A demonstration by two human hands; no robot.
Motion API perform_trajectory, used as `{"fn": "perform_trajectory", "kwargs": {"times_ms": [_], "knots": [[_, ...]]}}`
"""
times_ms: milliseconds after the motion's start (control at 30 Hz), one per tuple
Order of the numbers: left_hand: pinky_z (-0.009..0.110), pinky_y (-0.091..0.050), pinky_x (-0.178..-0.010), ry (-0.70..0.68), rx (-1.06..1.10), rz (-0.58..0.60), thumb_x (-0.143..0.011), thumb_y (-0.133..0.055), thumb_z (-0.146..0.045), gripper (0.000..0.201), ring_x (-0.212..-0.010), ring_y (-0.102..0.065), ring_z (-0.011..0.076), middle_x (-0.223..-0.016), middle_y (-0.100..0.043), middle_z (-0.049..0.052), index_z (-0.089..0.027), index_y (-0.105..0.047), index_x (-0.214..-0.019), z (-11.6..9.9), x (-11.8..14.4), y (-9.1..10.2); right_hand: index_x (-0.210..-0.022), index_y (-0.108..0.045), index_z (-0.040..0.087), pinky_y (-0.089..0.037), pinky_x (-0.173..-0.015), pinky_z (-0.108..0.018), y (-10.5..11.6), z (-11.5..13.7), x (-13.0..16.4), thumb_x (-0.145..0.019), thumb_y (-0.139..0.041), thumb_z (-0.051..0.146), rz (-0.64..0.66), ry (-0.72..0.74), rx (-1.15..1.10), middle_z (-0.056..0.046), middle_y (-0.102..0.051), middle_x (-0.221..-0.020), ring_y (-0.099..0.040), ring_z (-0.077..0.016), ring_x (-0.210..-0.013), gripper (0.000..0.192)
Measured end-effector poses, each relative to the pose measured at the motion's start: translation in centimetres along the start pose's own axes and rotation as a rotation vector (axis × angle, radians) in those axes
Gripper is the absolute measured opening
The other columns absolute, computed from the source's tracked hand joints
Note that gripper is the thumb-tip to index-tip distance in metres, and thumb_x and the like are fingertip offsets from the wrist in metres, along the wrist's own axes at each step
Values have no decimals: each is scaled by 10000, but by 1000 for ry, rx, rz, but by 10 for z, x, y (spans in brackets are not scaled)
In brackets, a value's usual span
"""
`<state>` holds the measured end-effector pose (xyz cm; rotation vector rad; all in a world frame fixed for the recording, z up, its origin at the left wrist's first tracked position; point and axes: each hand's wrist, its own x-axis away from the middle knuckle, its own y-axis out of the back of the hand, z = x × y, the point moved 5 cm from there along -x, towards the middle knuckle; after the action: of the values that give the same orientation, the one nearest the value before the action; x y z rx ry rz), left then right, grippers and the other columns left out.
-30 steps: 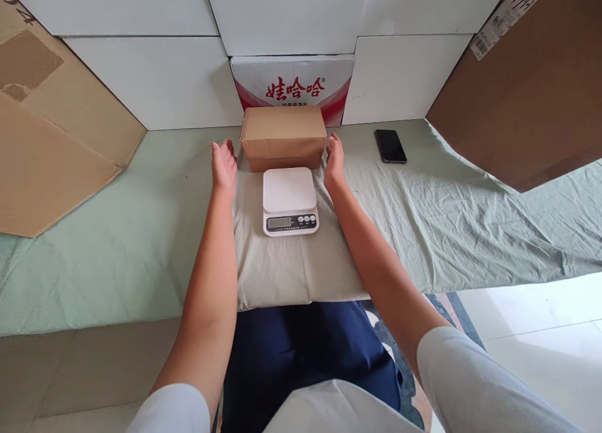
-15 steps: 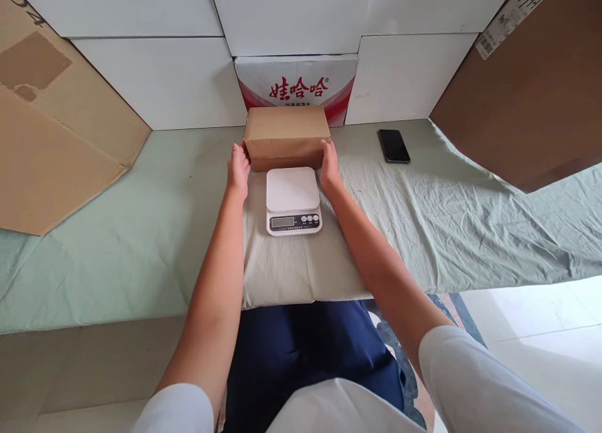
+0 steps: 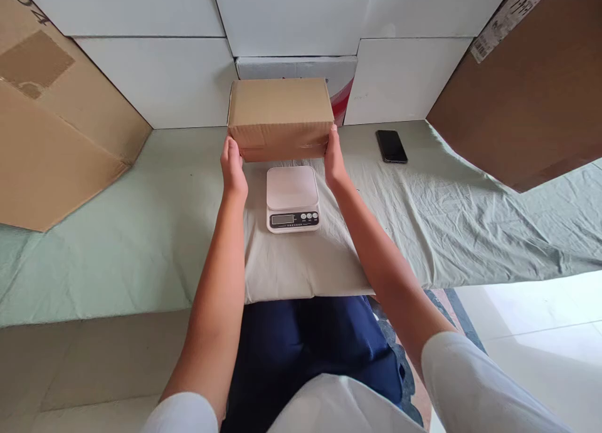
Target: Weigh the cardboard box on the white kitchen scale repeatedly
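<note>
A closed brown cardboard box is held up between my two hands, off the cloth and just beyond the scale. My left hand grips its left end, while my right hand presses on the right end near the front corner. Fingers reaching under or behind the box are partly hidden. Below and nearer to me sits a white digital kitchen scale, its plate bare and its small display looking blank. The scale lies between my forearms, and neither hand touches it.
Pale green cloth covers the table. A black phone lies to the right. Large cardboard sheets stand at both sides. White panels form the back, with a red-and-white printed carton partly behind the held box.
Both hands have raised the cardboard box from the cloth; it appears higher and larger and covers most of the carton's print. The scale and phone have stayed put.
</note>
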<state>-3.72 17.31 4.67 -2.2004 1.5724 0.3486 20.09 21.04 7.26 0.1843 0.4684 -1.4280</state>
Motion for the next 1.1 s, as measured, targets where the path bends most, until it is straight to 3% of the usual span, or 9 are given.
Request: {"fn": "perform_trajectory", "kwargs": {"times_ms": [167, 267, 400, 700, 1100], "knots": [[434, -288, -1298, 51, 35, -4, -832, -457, -850, 839, -1566, -371, 278, -1618, -478, 107, -263, -576, -1419, -34, 61, -1, -1520, -383, 405, -162, -1403, -445, 5, 37, 58, -961, -275, 743, 60, 76, 83, 103, -373, -1682, -176, -188, -1655, 662], [455, -294, -1291, 75, 15, -14, -819, -448, -866, 847, -1560, -382, 302, -1614, -489, 103, -286, -586, -1421, -38, 96, 2, -1532, -377, 409, -173, -1399, -466, 11, 34, 93, -972, -307, 712, 33, 10, 55, 102, -367, -1687, -204, -202, -1645, 640], [456, -308, -1283, 73, -20, 2, -837, -411, -861, 822, -1557, -386, 305, -1609, -500, 86, -309, -592, -1418, -38, 121, 4, -1550, -348, 429, -188, -1393, -489, 16, 26, 117, -983, -331, 671, -12, -49, 8, 97, -400, -1668, -235, -210, -1633, 617], [450, -306, -1288, 52, -64, 41, -877, -379, -827, 796, -1572, -363, 294, -1644, -457, 71, -313, -555, -1459, -38, 130, 7, -1529, -373, 420, -239, -1373, -464, 18, 28, 124, -999, -254, 658, -8, -58, 48, 68, -456, -1627, -299, -202, -1607, 593], [450, -292, -1293, 80, -45, 52, -864, -416, -829, 795, -1576, -357, 287, -1639, -464, 71, -318, -557, -1458, -34, 124, 8, -1511, -388, 420, -261, -1362, -479, 16, 33, 123, -1013, -306, 595, 24, -55, -6, 74, -417, -1646, -356, -214, -1566, 535]]}}
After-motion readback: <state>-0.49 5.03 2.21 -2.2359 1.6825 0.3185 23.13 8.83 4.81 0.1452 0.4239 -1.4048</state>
